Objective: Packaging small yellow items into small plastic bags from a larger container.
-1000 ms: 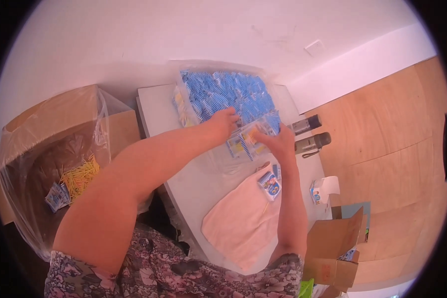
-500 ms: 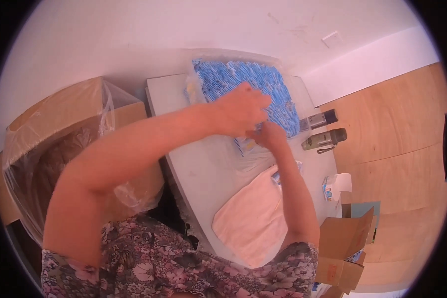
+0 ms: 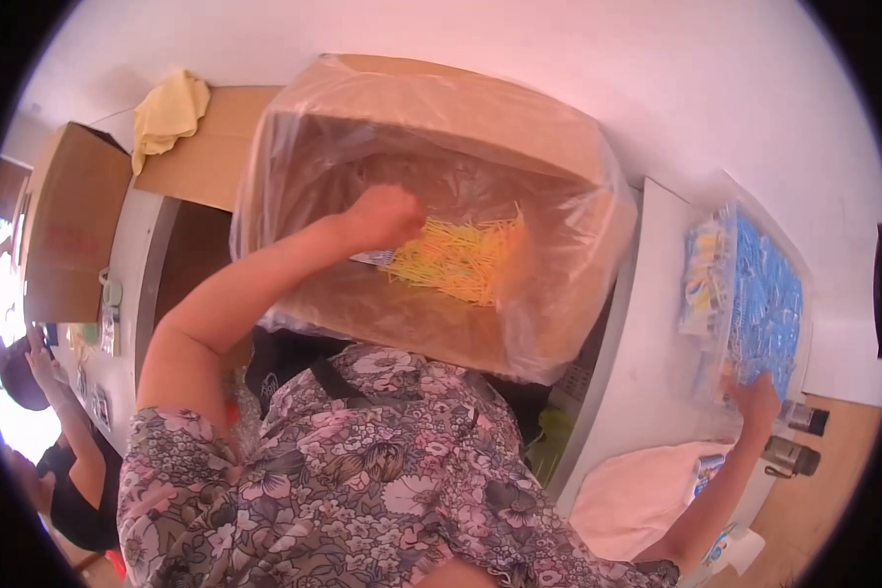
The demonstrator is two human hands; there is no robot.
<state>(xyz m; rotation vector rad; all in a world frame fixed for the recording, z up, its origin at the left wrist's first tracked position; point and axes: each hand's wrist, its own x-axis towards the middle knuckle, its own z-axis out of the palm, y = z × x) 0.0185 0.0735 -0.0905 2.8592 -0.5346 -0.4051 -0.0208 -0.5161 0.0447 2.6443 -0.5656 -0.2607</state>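
My left hand [image 3: 387,216] is closed like a fist above a large cardboard box [image 3: 382,93] lined with clear plastic. Whatever its fingers hold, if anything, is hidden. Beneath and beside it lies a heap of thin yellow sticks [image 3: 456,260], with a small whitish piece [image 3: 372,257] at the heap's left edge. Far to the right, my right hand [image 3: 755,397] is at the near edge of a clear tray or bag packed with blue-striped pieces [image 3: 769,294]. Its fingers look apart, though slightly blurred. Pale yellow-and-white pieces [image 3: 706,265] line the left side of that pack.
A pink cloth [image 3: 627,495] lies on the pale table [image 3: 622,392], near two bottles [image 3: 792,456]. On the left are a yellow cloth [image 3: 171,113] over cardboard, another tall box [image 3: 78,225], and a co-worker's arm [image 3: 78,441] at a table.
My view has swung left. My left hand has left the blue-striped pack and moved over the lined box. My right hand stays by the pack, and the two hands are now far apart.
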